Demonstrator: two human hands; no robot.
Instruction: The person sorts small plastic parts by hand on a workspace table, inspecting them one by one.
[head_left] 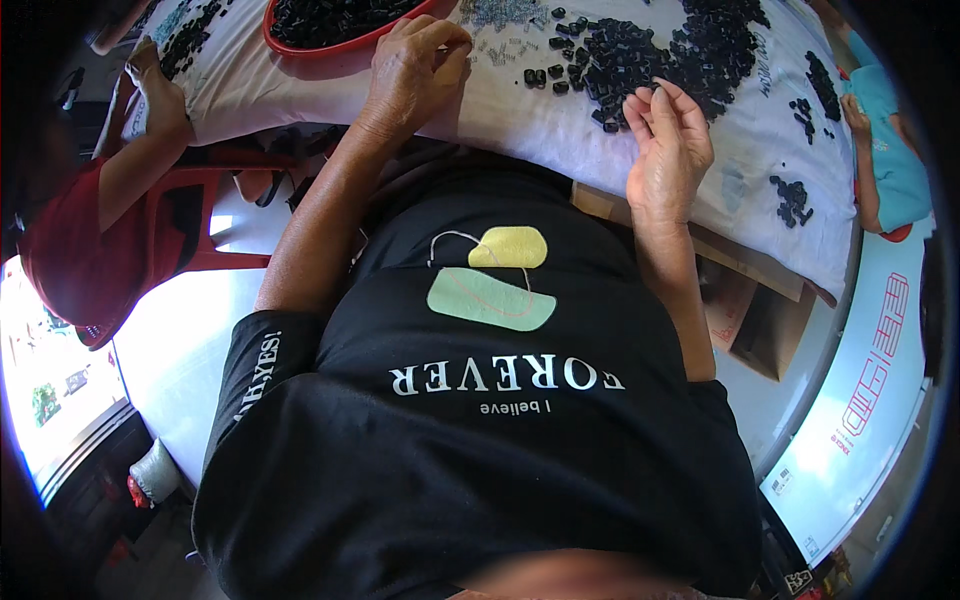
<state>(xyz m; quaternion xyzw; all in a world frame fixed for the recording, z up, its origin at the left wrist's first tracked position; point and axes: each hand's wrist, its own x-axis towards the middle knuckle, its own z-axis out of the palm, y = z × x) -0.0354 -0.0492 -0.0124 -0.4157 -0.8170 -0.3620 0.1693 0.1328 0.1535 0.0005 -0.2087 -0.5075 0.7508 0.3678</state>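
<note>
My left hand (418, 78) is raised over the white cloth (300, 108), its fingers curled together beside a scatter of tiny metal springs (505, 50). Whatever lies between those fingertips is hidden. At the near edge of a heap of small black plastic pieces (622, 65) is my right hand (670, 150), thumb and fingertips brought together. Anything in that pinch is too small to make out. A few loose black pieces (541, 77) lie between the two hands, closer to the heap.
A red basin (290, 44) full of black pieces stands beyond my left hand. Smaller groups of pieces (791, 202) lie at the right. A person in red (95, 240) sits at the left, another in teal (890, 150) at the right. A cardboard box (765, 325) is under the table.
</note>
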